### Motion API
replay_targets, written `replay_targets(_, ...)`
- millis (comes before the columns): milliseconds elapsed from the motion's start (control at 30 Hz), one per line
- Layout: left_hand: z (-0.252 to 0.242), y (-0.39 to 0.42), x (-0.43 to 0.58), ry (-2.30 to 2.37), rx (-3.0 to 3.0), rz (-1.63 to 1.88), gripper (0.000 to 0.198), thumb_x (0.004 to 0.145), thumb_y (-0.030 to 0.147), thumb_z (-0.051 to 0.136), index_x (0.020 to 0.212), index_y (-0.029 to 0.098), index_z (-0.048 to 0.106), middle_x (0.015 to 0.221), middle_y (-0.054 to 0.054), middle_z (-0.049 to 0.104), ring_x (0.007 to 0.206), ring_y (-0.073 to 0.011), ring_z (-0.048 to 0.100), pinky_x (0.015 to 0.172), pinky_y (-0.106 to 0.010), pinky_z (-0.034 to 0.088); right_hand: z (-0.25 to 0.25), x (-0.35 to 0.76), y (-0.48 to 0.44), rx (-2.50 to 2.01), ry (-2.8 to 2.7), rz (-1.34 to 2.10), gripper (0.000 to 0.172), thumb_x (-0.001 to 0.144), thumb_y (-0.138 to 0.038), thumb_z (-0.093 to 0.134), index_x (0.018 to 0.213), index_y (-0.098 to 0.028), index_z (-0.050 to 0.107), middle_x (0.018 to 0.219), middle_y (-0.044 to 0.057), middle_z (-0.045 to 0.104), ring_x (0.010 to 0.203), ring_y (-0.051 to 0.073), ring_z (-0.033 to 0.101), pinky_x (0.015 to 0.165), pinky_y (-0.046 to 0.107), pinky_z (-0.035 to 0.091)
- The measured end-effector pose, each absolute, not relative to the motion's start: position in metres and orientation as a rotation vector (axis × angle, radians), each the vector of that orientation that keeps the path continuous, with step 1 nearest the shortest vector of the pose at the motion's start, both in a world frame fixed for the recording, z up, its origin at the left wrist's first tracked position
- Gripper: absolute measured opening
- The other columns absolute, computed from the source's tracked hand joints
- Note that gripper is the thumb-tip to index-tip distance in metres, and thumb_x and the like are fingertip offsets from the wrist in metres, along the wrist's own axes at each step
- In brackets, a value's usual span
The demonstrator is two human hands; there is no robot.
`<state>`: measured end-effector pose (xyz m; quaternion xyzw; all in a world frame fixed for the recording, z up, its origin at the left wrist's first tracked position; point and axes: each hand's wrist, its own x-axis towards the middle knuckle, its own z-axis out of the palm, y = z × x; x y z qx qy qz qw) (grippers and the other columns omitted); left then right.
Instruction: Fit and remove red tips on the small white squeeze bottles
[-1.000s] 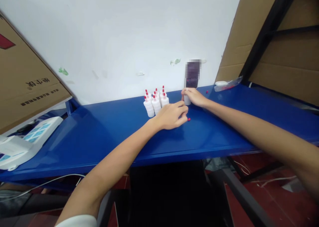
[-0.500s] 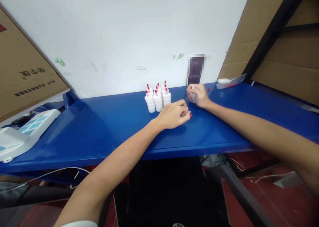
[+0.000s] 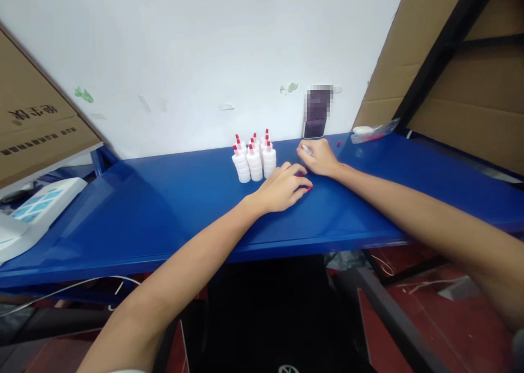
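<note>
My left hand [image 3: 282, 187] rests on the blue table [image 3: 164, 215], its fingers curled together over a small red cap [image 3: 309, 188] that peeks out at the fingertips. Just behind it, my right hand [image 3: 318, 157] is wrapped round a small white bottle [image 3: 307, 150], of which only a bit shows at the fingers. A cluster of several white squeeze bottles with red tips [image 3: 254, 159] stands upright to the left of both hands, near the wall.
A phone [image 3: 316, 115] leans against the white wall behind my right hand. A clear bag [image 3: 370, 133] and a loose red cap [image 3: 339, 143] lie at the back right. A white scale [image 3: 28, 215] sits at the left. Cardboard boxes [image 3: 33, 127] flank the table.
My right hand has lowered the white bottle toward the table and closed further over it. My left hand has stayed by the red cap, shifting only slightly.
</note>
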<state>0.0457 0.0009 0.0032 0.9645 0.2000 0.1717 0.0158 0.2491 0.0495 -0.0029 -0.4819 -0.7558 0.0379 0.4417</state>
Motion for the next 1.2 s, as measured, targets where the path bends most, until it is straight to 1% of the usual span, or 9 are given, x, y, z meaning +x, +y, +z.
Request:
replay_targets(167,0.005,-0.001,0.046,0.624,2.983,0.539,0.028,0.103,0.029,0.052,0.113,0.021,0.076,0.125,-0.010,0.061,0.104,-0.0241,0.052,0.101,-0.040,0.044,-0.001,0.252,0.048,-1.189,-1.952,0.076,0.017,0.077,-0.031,0.056,0.062,-0.023,0.055,0.056,-0.001,0.053,0.057,0.017,0.047,0.063,0.032,0.036)
replay_targets(333,0.004,0.000,0.046,0.611,2.967,0.559,0.023,0.101,0.029,0.057,0.108,0.019,0.076,0.120,-0.010,0.062,0.102,-0.0237,0.051,0.099,-0.039,0.043,0.001,0.254,0.046,-1.097,-2.047,0.049,0.016,0.076,-0.033,0.057,0.065,-0.022,0.056,0.055,-0.002,0.052,0.054,0.015,0.044,0.062,0.032,0.036)
replay_targets(500,0.005,-0.001,0.048,0.619,2.956,0.549,0.019,0.098,0.028,0.060,0.105,0.018,0.074,0.114,-0.009,0.063,0.100,-0.0231,0.051,0.095,-0.037,0.043,0.006,0.250,0.042,-1.149,-1.880,0.078,0.017,0.078,-0.031,0.056,0.063,-0.022,0.056,0.056,0.000,0.055,0.056,0.017,0.048,0.062,0.032,0.038)
replay_targets(733,0.010,-0.007,0.050,0.601,3.010,0.534,0.017,0.098,0.031,0.062,0.103,0.018,0.071,0.110,-0.008,0.065,0.097,-0.0222,0.053,0.089,-0.035,0.042,0.023,0.243,0.032,-1.090,-1.868,-0.100,0.007,0.076,-0.024,0.054,0.069,-0.023,0.056,0.080,0.008,0.066,0.076,0.025,0.059,0.074,0.037,0.043)
replay_targets(867,0.009,-0.007,0.050,0.603,2.987,0.653,0.013,0.097,0.028,0.062,0.099,0.017,0.069,0.101,-0.007,0.069,0.095,-0.0212,0.058,0.088,-0.034,0.044,0.024,0.242,0.027,-1.141,-1.898,-0.027,0.003,0.076,-0.023,0.057,0.077,-0.023,0.060,0.078,0.005,0.067,0.069,0.022,0.058,0.072,0.036,0.043)
replay_targets(967,0.009,-0.005,0.050,0.744,2.873,0.847,0.012,0.099,0.026,0.059,0.097,0.017,0.066,0.095,-0.005,0.072,0.088,-0.0190,0.062,0.081,-0.032,0.047,0.023,0.240,0.023,-1.124,-1.849,-0.024,0.008,0.080,-0.026,0.060,0.087,-0.023,0.060,0.076,0.002,0.064,0.063,0.019,0.052,0.068,0.033,0.042)
replay_targets(1033,0.009,-0.003,0.049,0.859,2.766,0.988,0.009,0.099,0.024,0.059,0.100,0.017,0.066,0.096,-0.004,0.074,0.084,-0.0168,0.064,0.077,-0.030,0.048,0.024,0.238,0.019,-1.082,-1.797,-0.052,0.009,0.086,-0.032,0.059,0.085,-0.023,0.057,0.073,0.002,0.060,0.062,0.018,0.050,0.068,0.033,0.041)
replay_targets(1133,0.010,-0.001,0.048,0.946,2.663,1.154,0.008,0.099,0.022,0.060,0.103,0.017,0.064,0.100,-0.004,0.076,0.079,-0.0135,0.066,0.076,-0.028,0.049,0.028,0.234,0.012,-1.040,-1.802,-0.013,0.025,0.093,-0.044,0.054,0.078,-0.024,0.055,0.066,0.002,0.056,0.061,0.018,0.049,0.066,0.033,0.040)
replay_targets(1200,0.012,-0.001,0.047,1.003,2.633,1.235,0.009,0.099,0.023,0.059,0.105,0.018,0.064,0.096,-0.003,0.077,0.074,-0.0122,0.066,0.072,-0.027,0.049,0.031,0.231,0.007,-1.022,-1.854,0.073,0.036,0.095,-0.053,0.052,0.075,-0.023,0.055,0.062,0.001,0.055,0.060,0.018,0.049,0.064,0.032,0.040)
